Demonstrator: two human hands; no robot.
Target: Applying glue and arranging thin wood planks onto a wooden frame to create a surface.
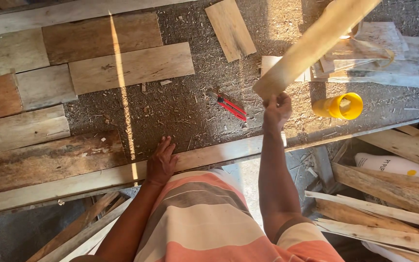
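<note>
Sawdust and wood chips cover the workbench (180, 111) that we look down on from the head camera. Our right hand (276, 110) is raised above the bench, fingers closed round the lower end of a pale wooden plank (311, 46). The plank rises slantwise from the hand toward the upper right and leaves the frame at the top edge; it is clear of the bench surface.

Our left hand (162, 162) lies flat, palm down, fingers spread and holding nothing. It rests on the front edge rail (73, 184) of the bench, fingertips reaching onto the sawdust.

Red-handled pliers (229, 105) lie on the sawdust between the two hands, just left of the right hand. A yellow plastic cup (340, 106) lies on its side to the right of the right hand, mouth turned toward us, near the bench edge. Behind the cup a heap of offcut boards (379, 58) sits at the far right. A single short board (230, 29) lies apart at top centre. Weathered planks (98, 63) are laid side by side over the left part of the bench.

Below the bench, to the right, rough timber strips (379, 199) are stacked, with a white sack (394, 165) beside them.
</note>
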